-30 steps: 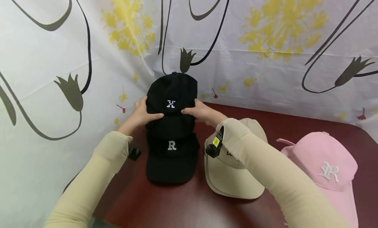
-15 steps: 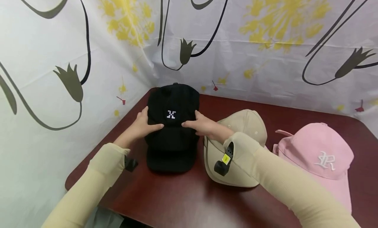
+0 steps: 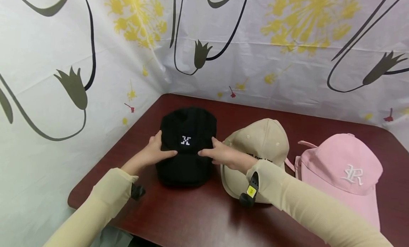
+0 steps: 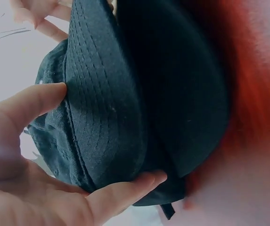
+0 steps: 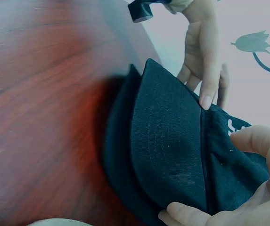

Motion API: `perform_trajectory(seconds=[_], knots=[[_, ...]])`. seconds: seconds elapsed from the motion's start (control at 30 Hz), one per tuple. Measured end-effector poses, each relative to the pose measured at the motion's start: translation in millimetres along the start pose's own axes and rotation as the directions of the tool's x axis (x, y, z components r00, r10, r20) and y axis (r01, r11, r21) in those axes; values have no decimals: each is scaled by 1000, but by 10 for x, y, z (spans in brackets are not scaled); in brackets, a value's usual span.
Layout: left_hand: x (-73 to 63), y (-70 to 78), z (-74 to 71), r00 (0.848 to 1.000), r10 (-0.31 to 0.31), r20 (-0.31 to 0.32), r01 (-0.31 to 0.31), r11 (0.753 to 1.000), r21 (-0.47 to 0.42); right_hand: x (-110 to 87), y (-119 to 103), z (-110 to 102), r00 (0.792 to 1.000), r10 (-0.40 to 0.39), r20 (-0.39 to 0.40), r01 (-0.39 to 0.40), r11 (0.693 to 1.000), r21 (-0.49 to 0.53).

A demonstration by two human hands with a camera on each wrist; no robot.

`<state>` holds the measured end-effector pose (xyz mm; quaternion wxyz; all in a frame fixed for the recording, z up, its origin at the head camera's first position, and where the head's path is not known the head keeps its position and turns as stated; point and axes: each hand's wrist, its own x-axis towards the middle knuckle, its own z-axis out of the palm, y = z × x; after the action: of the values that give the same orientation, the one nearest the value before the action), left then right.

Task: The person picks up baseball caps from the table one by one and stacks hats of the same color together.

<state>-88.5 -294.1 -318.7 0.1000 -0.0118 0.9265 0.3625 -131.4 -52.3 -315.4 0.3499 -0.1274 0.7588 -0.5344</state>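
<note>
A black baseball cap (image 3: 188, 124) with a small white emblem faces me on the left part of the table. My left hand (image 3: 150, 154) grips its left side, thumb on the front by the brim seam. On the opposite side my right hand (image 3: 225, 155) holds it the same way, thumb near the emblem. Beneath it is a second black cap, whose brim (image 4: 186, 94) shows under the upper brim in the left wrist view. The right wrist view also has the two brims layered, the lower one close over the table. The lower cap's crown is hidden.
To the right of the black caps sits a beige cap (image 3: 268, 140), partly behind my right forearm. A pink cap (image 3: 345, 165) with white letters lies farther right. The dark red table (image 3: 198, 211) meets a patterned cloth (image 3: 243, 62) at the back and left.
Both hands have brought the upper black cap down and toward me onto the lower one, covering its white R. The head view has tilted slightly down.
</note>
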Motion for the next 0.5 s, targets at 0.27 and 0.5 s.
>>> perform_trajectory(seconds=[0.27, 0.5], knots=[[-63, -32, 111, 1000, 9, 4, -9, 1000, -2, -11, 125, 62, 1000, 9, -3, -9, 1000, 18], [-67, -57, 160, 999, 39, -8, -39, 999, -7, 29, 172, 85, 1000, 6, -16, -6, 1000, 12]])
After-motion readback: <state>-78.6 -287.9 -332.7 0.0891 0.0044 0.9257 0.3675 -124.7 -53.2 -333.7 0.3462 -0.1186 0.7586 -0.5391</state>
